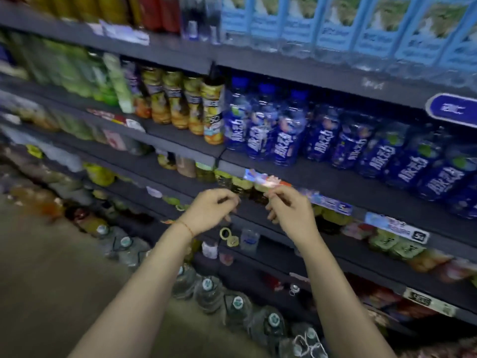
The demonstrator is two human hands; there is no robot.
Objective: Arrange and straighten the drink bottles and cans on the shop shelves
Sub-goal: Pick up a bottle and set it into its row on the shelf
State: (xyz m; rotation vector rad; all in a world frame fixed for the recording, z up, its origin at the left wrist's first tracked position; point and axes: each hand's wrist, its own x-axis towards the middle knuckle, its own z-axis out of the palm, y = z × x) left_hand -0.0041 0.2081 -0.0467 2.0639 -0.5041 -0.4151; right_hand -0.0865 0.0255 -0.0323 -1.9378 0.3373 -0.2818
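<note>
Both my hands hang in the air in front of the dark shelves, holding nothing. My left hand (211,210) and my right hand (289,208) have loosely curled fingers and float just before the edge of the shelf (258,218) below the blue bottles. Blue-labelled drink bottles (281,133) stand in rows on the shelf above my hands. To their left stand yellow fruit-drink bottles (213,112), upright in a row. Under that shelf, dark bottles with yellow-green caps (241,183) sit just behind my fingers. The picture is blurred by motion.
Light-blue water bottles (335,24) fill the top shelf at right. Green bottles (72,71) stand at the far left. Large water jugs (237,306) line the floor along the shelf base. Price tags (397,226) run along the shelf edges. The tan floor (64,280) lies at lower left.
</note>
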